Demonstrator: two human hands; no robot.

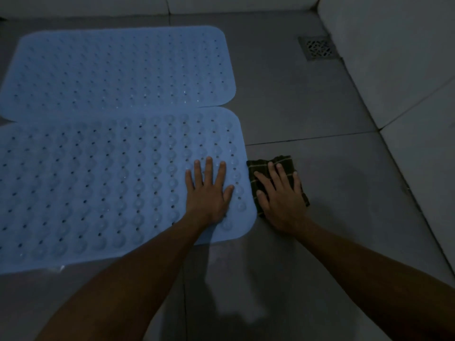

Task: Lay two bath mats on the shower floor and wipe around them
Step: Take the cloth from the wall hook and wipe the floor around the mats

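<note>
Both mats are down side by side, so it's wiping time: left hand (209, 190) is spread flat pinning the near mat (98, 188) by its right edge, far mat (118, 70) touching behind it. Right hand (280, 195) presses flat, fingers apart, on the dark checked cloth (261, 168) on the floor tiles (307, 114) just beside that edge. I'd keep the mat pinned and wipe along the edge toward the drain (317, 48) corner.

Both mats are pale blue: the far mat (118, 70) and the near mat (98, 183), each covered in rows of little holes and round bumps. Right of the near mat, the cloth (261, 168) is dark green with thin light checks. Floor (307, 114) is grey tile with a patterned metal drain (317, 48).
</note>
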